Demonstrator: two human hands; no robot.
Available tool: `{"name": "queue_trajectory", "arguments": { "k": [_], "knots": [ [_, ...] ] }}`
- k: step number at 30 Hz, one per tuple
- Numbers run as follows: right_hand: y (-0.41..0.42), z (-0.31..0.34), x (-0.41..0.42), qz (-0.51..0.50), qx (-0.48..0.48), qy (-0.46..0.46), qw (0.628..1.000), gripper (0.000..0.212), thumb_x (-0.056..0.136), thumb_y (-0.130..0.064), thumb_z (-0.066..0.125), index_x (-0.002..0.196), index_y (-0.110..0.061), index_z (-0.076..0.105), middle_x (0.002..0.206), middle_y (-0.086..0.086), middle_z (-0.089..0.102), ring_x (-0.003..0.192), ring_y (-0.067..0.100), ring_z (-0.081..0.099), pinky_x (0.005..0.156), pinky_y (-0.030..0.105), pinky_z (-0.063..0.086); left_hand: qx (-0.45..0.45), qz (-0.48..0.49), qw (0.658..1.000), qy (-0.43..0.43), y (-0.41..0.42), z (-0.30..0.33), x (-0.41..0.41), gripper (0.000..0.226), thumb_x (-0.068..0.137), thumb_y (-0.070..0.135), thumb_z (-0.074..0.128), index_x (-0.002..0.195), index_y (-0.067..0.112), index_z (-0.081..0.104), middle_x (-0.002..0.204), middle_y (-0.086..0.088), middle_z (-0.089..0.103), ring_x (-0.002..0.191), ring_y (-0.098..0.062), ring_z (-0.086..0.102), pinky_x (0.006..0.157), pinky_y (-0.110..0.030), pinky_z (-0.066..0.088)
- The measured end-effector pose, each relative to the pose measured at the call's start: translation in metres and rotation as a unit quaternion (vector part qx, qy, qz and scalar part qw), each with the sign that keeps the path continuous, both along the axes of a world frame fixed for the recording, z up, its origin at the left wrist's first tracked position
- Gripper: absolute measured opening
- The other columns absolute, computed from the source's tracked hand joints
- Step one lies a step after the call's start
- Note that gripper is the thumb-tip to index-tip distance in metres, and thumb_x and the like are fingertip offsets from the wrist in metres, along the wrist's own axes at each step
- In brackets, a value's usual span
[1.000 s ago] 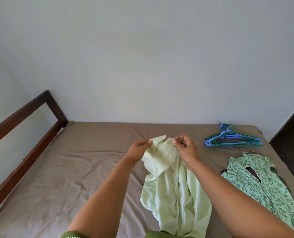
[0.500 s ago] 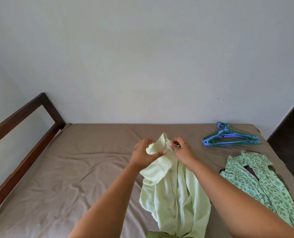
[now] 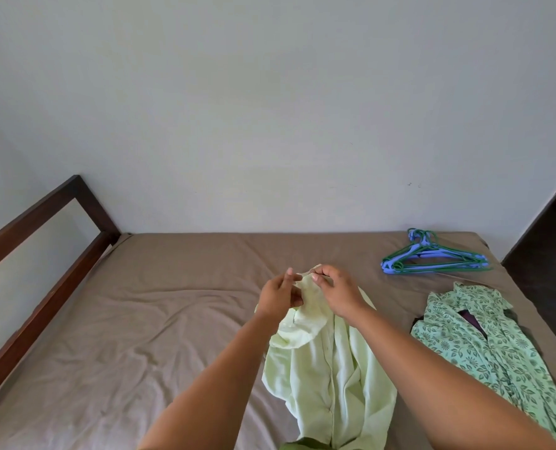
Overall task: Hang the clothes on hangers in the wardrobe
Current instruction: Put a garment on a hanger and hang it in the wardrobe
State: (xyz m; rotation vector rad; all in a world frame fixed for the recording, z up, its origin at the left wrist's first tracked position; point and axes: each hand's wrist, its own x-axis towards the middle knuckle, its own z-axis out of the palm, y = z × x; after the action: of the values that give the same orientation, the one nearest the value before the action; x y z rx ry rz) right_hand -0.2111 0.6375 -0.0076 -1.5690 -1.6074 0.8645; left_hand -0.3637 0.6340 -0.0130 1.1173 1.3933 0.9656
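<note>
A pale green shirt (image 3: 328,365) is lifted off the bed in front of me, its body hanging down toward the near edge. My left hand (image 3: 278,295) pinches the collar from the left and my right hand (image 3: 336,292) pinches it from the right, the fingertips almost meeting at the top. A green leaf-print shirt (image 3: 487,349) lies flat on the bed at the right, over something dark. A bundle of blue and green plastic hangers (image 3: 432,258) lies at the far right corner of the bed.
The bed has a brown sheet (image 3: 140,319) and a dark wooden frame (image 3: 43,264) along its left side. A plain white wall (image 3: 270,125) rises behind. A dark floor shows past the right edge. No wardrobe is in view.
My hands have drawn together at the collar, bunching it between them. The shirt's top has folded in and shifted slightly right.
</note>
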Motion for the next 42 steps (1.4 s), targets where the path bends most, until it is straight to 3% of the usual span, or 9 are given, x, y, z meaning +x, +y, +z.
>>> {"name": "queue_trajectory", "arguments": {
  "k": [6, 10, 14, 17, 21, 27, 32, 38, 42],
  "knots": [
    [-0.009, 0.006, 0.001, 0.041, -0.039, 0.037, 0.998, 0.017, 0.099, -0.020, 0.049, 0.099, -0.021, 0.066, 0.095, -0.018, 0.063, 0.088, -0.002, 0.055, 0.073, 0.011, 0.038, -0.089, -0.031, 0.994, 0.047, 0.012, 0.012, -0.002, 0.032, 0.083, 0.039, 0.073, 0.077, 0.009, 0.063, 0.066, -0.006, 0.063, 0.051, -0.013, 0.060, 0.059, -0.024, 0.057],
    [-0.010, 0.003, 0.002, 0.043, -0.046, 0.015, 0.998, 0.011, 0.098, -0.021, 0.051, 0.094, -0.020, 0.062, 0.083, -0.018, 0.054, 0.081, 0.000, 0.049, 0.073, 0.017, 0.036, -0.075, -0.066, 0.987, 0.123, 0.011, 0.015, 0.009, 0.025, 0.089, 0.008, 0.052, 0.067, 0.011, 0.063, 0.062, -0.003, 0.058, 0.049, -0.012, 0.057, 0.056, -0.023, 0.054],
    [-0.012, -0.002, 0.010, 0.008, -0.054, 0.001, 0.998, 0.018, 0.085, -0.033, 0.070, 0.087, -0.016, 0.063, 0.080, -0.012, 0.056, 0.074, 0.006, 0.050, 0.064, 0.015, 0.038, -0.023, -0.011, 0.975, 0.221, 0.009, 0.009, 0.011, 0.029, 0.093, 0.016, 0.040, 0.065, 0.014, 0.044, 0.065, 0.000, 0.048, 0.060, -0.019, 0.048, 0.056, -0.030, 0.043],
    [-0.013, -0.006, 0.020, 0.036, -0.054, -0.058, 0.996, 0.033, 0.064, -0.033, 0.087, 0.078, -0.017, 0.062, 0.070, -0.012, 0.049, 0.065, 0.007, 0.045, 0.060, 0.020, 0.035, -0.044, 0.059, 0.989, 0.132, 0.009, 0.002, 0.003, 0.028, 0.100, 0.026, 0.042, 0.079, 0.009, 0.050, 0.072, 0.000, 0.050, 0.061, -0.016, 0.055, 0.067, -0.038, 0.052],
    [-0.012, -0.009, 0.020, 0.013, -0.024, -0.095, 0.995, 0.020, 0.077, -0.025, 0.078, 0.078, -0.018, 0.059, 0.073, -0.012, 0.049, 0.066, 0.002, 0.045, 0.061, 0.020, 0.033, -0.047, 0.059, 0.996, 0.048, 0.001, -0.005, 0.000, 0.025, 0.089, 0.013, 0.067, 0.074, 0.008, 0.048, 0.067, -0.002, 0.056, 0.057, -0.011, 0.065, 0.078, -0.038, 0.059],
    [-0.011, -0.014, 0.005, -0.003, -0.092, -0.110, 0.990, 0.032, 0.095, -0.034, 0.057, 0.115, -0.008, 0.059, 0.111, 0.004, 0.053, 0.101, 0.021, 0.052, 0.076, 0.023, 0.033, -0.062, 0.037, 0.994, 0.082, -0.006, -0.015, 0.004, 0.012, 0.074, 0.004, 0.073, 0.079, 0.006, 0.062, 0.069, -0.002, 0.067, 0.065, -0.016, 0.068, 0.079, -0.036, 0.059],
    [-0.019, -0.023, -0.003, 0.021, -0.127, -0.115, 0.985, 0.025, 0.093, -0.030, 0.060, 0.103, -0.008, 0.063, 0.091, 0.001, 0.056, 0.085, 0.018, 0.051, 0.069, 0.024, 0.035, -0.121, 0.014, 0.976, 0.181, -0.013, -0.023, 0.005, 0.018, 0.086, 0.011, 0.060, 0.069, 0.015, 0.059, 0.066, 0.000, 0.066, 0.073, -0.019, 0.064, 0.068, -0.027, 0.051],
    [-0.027, -0.030, -0.008, 0.026, -0.163, -0.159, 0.973, 0.026, 0.086, -0.031, 0.067, 0.066, -0.023, 0.052, 0.072, -0.003, 0.056, 0.082, 0.021, 0.056, 0.065, 0.026, 0.040, -0.201, 0.118, 0.968, -0.087, -0.025, -0.029, 0.012, 0.012, 0.090, -0.006, 0.056, 0.097, 0.001, 0.062, 0.084, -0.014, 0.068, 0.067, -0.021, 0.067, 0.072, -0.029, 0.059],
    [-0.026, -0.027, -0.007, 0.011, -0.195, -0.169, 0.966, 0.026, 0.092, -0.037, 0.057, 0.107, -0.016, 0.063, 0.113, 0.008, 0.062, 0.114, 0.032, 0.050, 0.093, 0.040, 0.047, -0.190, 0.142, 0.970, -0.059, -0.033, -0.035, 0.012, 0.015, 0.089, -0.004, 0.061, 0.079, 0.007, 0.059, 0.077, -0.010, 0.068, 0.067, -0.023, 0.069, 0.078, -0.033, 0.059]
  ]
}}
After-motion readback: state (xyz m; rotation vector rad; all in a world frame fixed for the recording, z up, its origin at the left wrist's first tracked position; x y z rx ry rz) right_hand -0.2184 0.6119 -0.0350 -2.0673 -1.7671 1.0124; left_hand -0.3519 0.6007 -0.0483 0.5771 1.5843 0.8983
